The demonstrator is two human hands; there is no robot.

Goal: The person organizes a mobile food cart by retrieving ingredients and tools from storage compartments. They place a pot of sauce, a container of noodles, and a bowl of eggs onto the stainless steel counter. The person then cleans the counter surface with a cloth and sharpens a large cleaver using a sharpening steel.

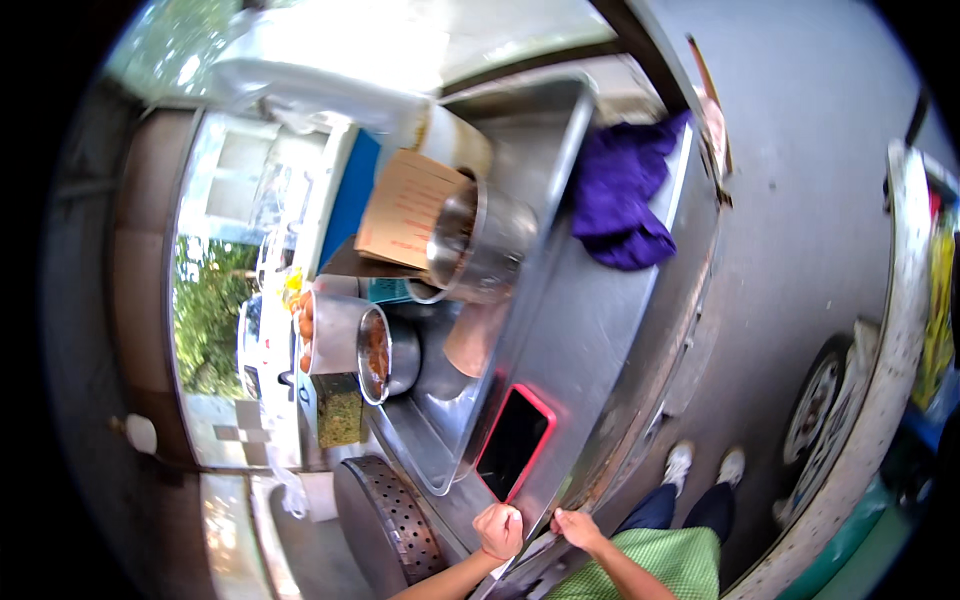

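My left hand is closed in a fist at the near end of the metal counter, right beside the bottom of a phone. The phone has a dark screen and a red-pink case and lies flat. To the right, my right hand has its fingers pinched together by the counter's outer edge. Whatever either hand holds, if anything, is hidden. Below my right arm hangs green checked cloth over my lap.
A deep steel tray holds a steel pot, and cardboard leans beside it. A container of reddish-brown food stands left, near a perforated metal drum. Purple cloth lies at the far end. A wheel stands right.
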